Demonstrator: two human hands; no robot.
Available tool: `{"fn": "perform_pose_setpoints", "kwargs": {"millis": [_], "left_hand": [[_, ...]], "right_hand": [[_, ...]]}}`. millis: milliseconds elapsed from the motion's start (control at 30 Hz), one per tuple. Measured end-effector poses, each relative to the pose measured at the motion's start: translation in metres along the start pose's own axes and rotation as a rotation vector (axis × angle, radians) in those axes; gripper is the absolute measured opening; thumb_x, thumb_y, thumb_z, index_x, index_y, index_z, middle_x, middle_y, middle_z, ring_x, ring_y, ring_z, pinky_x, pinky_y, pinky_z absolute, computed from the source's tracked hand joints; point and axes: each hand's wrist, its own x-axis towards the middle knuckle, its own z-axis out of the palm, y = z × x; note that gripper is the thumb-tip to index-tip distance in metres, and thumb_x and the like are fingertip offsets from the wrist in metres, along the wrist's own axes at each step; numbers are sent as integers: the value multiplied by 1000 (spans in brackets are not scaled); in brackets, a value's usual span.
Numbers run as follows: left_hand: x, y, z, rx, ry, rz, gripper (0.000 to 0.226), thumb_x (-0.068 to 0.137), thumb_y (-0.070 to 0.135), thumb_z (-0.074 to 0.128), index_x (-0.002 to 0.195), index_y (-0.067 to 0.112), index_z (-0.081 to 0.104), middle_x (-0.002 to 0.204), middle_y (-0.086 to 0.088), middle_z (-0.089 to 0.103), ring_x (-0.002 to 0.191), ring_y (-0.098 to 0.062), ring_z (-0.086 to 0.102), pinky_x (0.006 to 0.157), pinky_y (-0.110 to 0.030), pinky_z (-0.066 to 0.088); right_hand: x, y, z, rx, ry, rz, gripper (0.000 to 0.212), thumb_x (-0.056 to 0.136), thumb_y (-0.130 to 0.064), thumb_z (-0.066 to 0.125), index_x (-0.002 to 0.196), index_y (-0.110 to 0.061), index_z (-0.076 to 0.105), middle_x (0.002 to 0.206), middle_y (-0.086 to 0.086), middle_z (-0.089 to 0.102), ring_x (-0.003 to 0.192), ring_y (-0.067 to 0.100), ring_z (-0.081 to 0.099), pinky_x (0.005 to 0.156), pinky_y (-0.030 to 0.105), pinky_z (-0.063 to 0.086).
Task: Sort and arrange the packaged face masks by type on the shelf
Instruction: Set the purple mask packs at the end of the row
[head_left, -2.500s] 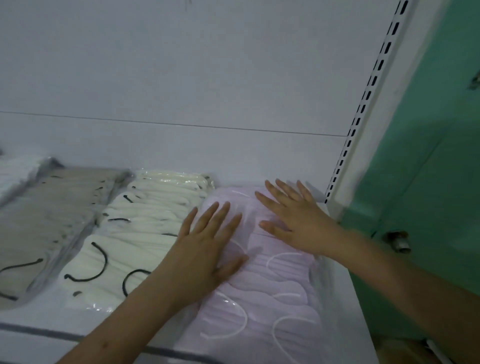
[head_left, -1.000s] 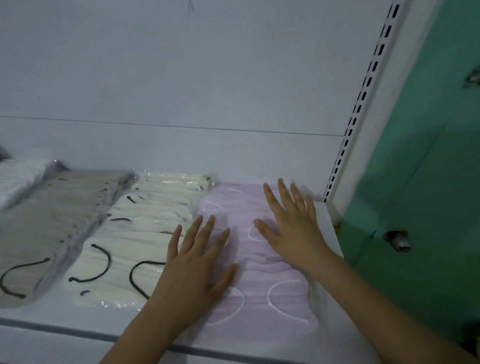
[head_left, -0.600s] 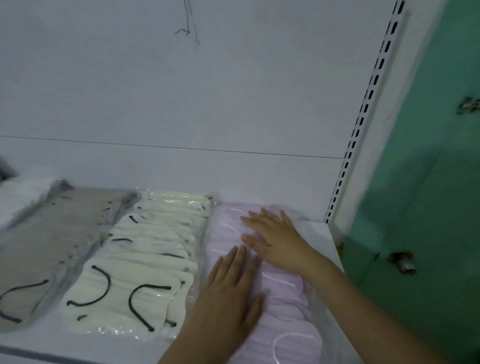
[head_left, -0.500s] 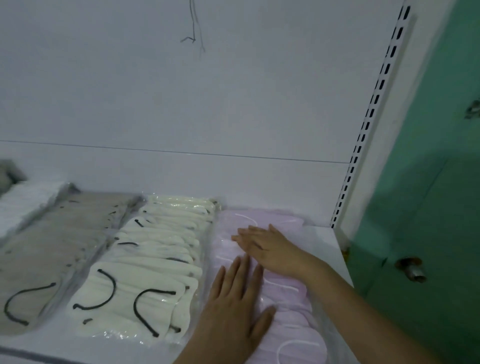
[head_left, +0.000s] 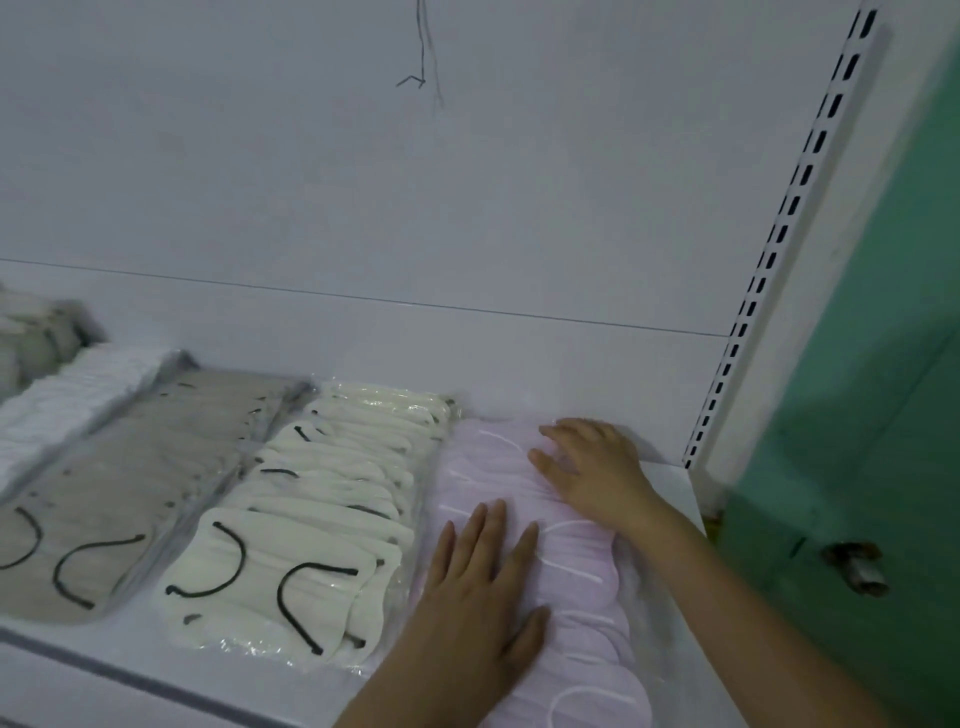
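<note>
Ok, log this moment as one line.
left hand: flat on pink packaged masks | right hand: flat, farther back | cream packaged masks: adjacent left

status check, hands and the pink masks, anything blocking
Left hand and right hand open, flat on pink masks. Pink row lies at the right end of the shelf, beside cream masks. Nothing in the way.

Left hand (head_left: 480, 597) flat, fingers straight; right hand (head_left: 597, 473) flat, fingers spread.
</note>
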Motion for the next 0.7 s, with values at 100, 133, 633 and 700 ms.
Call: {"fn": "perform_pose_setpoints", "kwargs": {"millis": [100,133,633,700], "left_hand": [[3,6,-5,-42,-28,-39,65,103,60,22,157,26,33,165,-13,25,152,-32,23,118,-46,15],[5,7,-6,-59,-44,-62,70,101,65,11,160,30,23,169,-9,12,156,-28,9,122,-45,6],[-35,-63,-56,-52,97,-450,74,96,69,11,155,31,35,165,4,27,155,-14,15,127,-43,11],[-39,-63,-52,-73,65,-494,77,93,70,12,157,31,29,167,4,21,156,-16,11,127,-43,9]], "right_hand": [[1,5,-2,1,-264,24,67,97,-66,27,153,-31,29,163,-3,22,149,19,20,122,38,16],[0,7,-2,-19,-293,23,68,96,-68,28,152,-29,33,161,-1,27,147,21,25,120,38,20],[16,-7,-3,-303,-249,-86,86,90,-77,15,151,-19,31,152,12,39,136,31,38,111,44,27],[17,-11,-10,-386,-272,-43,91,86,-82,12,145,-20,41,145,12,45,131,31,44,107,45,31]]}}
